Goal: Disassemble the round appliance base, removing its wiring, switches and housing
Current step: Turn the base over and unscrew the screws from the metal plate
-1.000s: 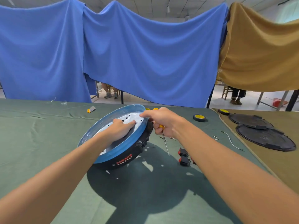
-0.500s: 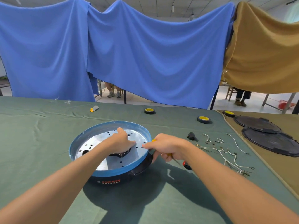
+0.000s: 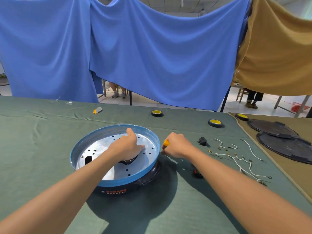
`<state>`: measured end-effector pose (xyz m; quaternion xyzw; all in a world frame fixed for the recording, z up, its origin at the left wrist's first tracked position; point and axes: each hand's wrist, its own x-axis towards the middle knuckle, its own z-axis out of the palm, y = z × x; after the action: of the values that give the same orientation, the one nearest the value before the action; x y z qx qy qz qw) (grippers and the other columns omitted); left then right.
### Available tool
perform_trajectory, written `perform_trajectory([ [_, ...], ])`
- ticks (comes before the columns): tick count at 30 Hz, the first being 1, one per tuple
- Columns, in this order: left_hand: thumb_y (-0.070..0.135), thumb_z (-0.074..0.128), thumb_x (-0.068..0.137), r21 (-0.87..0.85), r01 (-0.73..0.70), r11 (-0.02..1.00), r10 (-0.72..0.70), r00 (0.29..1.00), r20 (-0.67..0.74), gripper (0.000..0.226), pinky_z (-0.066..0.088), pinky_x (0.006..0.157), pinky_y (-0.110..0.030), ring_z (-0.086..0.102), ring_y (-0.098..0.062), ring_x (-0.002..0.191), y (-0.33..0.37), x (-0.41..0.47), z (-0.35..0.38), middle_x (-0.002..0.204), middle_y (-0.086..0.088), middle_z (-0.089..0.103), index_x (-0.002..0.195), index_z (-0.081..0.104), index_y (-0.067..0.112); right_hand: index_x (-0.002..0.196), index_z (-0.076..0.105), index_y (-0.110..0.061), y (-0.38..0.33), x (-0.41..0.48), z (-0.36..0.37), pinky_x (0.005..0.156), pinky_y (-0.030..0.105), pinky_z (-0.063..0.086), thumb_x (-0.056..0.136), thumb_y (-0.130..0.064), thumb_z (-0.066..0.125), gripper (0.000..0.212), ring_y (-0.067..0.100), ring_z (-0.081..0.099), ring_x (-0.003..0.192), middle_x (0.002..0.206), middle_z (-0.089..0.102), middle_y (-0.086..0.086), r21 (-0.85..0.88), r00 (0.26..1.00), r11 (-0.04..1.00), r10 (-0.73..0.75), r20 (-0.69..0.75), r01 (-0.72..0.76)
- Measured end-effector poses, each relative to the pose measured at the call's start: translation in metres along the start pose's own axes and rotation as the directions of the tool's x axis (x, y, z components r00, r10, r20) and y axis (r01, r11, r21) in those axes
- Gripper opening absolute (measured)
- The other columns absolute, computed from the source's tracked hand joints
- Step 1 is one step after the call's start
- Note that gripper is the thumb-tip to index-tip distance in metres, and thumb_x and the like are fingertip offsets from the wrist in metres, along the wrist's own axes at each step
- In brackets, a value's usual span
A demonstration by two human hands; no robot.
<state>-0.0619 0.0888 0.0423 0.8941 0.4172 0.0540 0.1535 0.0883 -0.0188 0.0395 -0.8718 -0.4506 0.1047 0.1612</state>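
Tilted 1 second ago, the round base [image 3: 116,184] is now lying flat mid-frame. The left hand [image 3: 125,146] is hooking its opening and the right hand [image 3: 177,146] is keeping its grip on the screwdriver [image 3: 166,143], likely readying to pry.

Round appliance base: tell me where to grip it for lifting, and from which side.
Probably the raised blue rim on its left arc, coming from the left: it stands bare there, while the right hand with the yellow-handled tool crowds the right edge.
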Motion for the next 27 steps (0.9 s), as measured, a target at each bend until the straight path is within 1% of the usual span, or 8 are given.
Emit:
perform_trajectory([
  [2, 0.047, 0.051, 0.096, 0.008, -0.006, 1.0, 0.006, 1.0, -0.004, 0.059, 0.044, 0.067, -0.032, 0.057, -0.022, 0.082, 0.001, -0.001, 0.0, 0.093, -0.003, 0.055, 0.13, 0.023, 0.008, 0.073, 0.051, -0.014, 0.0, 0.002, 0.006, 0.066, 0.035, 0.046, 0.085, -0.017, 0.065, 0.019, 0.032, 0.058, 0.082, 0.093, 0.058, 0.011, -0.047, 0.999, 0.998, 0.031, -0.023, -0.032],
  [4, 0.046, 0.051, 0.096, 0.001, -0.005, 1.0, 0.005, 1.0, 0.003, 0.058, 0.043, 0.066, -0.032, 0.056, -0.022, 0.081, 0.002, -0.001, -0.001, 0.094, -0.003, 0.054, 0.131, 0.023, 0.009, 0.068, 0.039, -0.016, 0.002, 0.004, 0.007, 0.065, 0.034, 0.041, 0.084, -0.01, 0.06, 0.027, 0.033, 0.05, 0.077, 0.089, 0.051, 0.011, -0.061, 0.998, 0.997, 0.051, -0.025, -0.052],
  [8, 0.045, 0.054, 0.096, -0.027, -0.017, 0.999, 0.018, 0.999, 0.03, 0.06, 0.046, 0.069, -0.032, 0.057, -0.022, 0.084, 0.006, 0.001, -0.003, 0.098, -0.005, 0.056, 0.131, 0.023, 0.008, 0.07, 0.052, -0.008, 0.013, 0.009, -0.004, 0.066, 0.034, 0.048, 0.081, -0.004, 0.054, 0.012, 0.033, 0.055, 0.08, 0.082, 0.055, 0.011, 0.003, 0.995, 0.997, 0.077, -0.066, -0.077],
  [11, 0.046, 0.054, 0.095, -0.038, -0.03, 0.999, 0.032, 0.998, 0.05, 0.057, 0.046, 0.066, -0.032, 0.057, -0.021, 0.08, 0.011, 0.003, 0.001, 0.102, -0.007, 0.06, 0.128, 0.024, 0.01, 0.088, 0.066, -0.004, 0.026, 0.013, -0.009, 0.077, 0.043, 0.055, 0.084, -0.006, 0.057, 0.011, 0.035, 0.062, 0.088, 0.092, 0.063, 0.014, 0.024, 0.984, 0.995, 0.102, -0.144, -0.1],
  [15, 0.047, 0.053, 0.095, -0.039, -0.041, 0.998, 0.043, 0.997, 0.058, 0.057, 0.047, 0.069, -0.034, 0.056, -0.021, 0.084, 0.016, 0.007, 0.004, 0.117, -0.009, 0.061, 0.129, 0.024, 0.011, 0.086, 0.064, -0.012, 0.031, 0.015, 0.002, 0.065, 0.036, 0.046, 0.087, -0.015, 0.058, 0.007, 0.033, 0.06, 0.084, 0.093, 0.062, 0.011, -0.063, 0.973, 0.99, 0.107, -0.202, -0.122],
  [19, 0.05, 0.053, 0.094, -0.054, -0.026, 0.998, 0.029, 0.998, 0.058, 0.056, 0.052, 0.07, -0.036, 0.059, -0.022, 0.082, 0.013, 0.01, 0.004, 0.093, -0.004, 0.058, 0.126, 0.026, 0.013, 0.084, 0.064, -0.014, 0.031, 0.023, 0.007, 0.061, 0.034, 0.04, 0.087, -0.012, 0.057, 0.008, 0.031, 0.058, 0.078, 0.089, 0.061, 0.008, -0.095, 0.963, 0.989, 0.084, -0.255, -0.111],
  [24, 0.052, 0.053, 0.094, -0.084, -0.014, 0.996, 0.019, 0.998, 0.061, 0.051, 0.055, 0.073, -0.039, 0.061, -0.021, 0.081, 0.011, 0.011, 0.003, 0.09, -0.002, 0.057, 0.119, 0.027, 0.016, 0.08, 0.065, -0.013, 0.029, 0.03, 0.01, 0.063, 0.033, 0.043, 0.086, -0.012, 0.057, 0.011, 0.034, 0.06, 0.082, 0.091, 0.064, 0.01, -0.088, 0.961, 0.992, 0.066, -0.268, -0.092],
  [27, 0.052, 0.053, 0.094, -0.093, -0.013, 0.996, 0.019, 0.998, 0.064, 0.054, 0.053, 0.072, -0.037, 0.062, -0.022, 0.083, 0.011, 0.01, 0.003, 0.094, -0.004, 0.057, 0.123, 0.027, 0.015, 0.07, 0.054, -0.015, 0.032, 0.031, 0.016, 0.062, 0.033, 0.04, 0.087, -0.012, 0.058, 0.018, 0.031, 0.056, 0.077, 0.083, 0.058, 0.007, -0.108, 0.955, 0.988, 0.079, -0.285, -0.114],
])
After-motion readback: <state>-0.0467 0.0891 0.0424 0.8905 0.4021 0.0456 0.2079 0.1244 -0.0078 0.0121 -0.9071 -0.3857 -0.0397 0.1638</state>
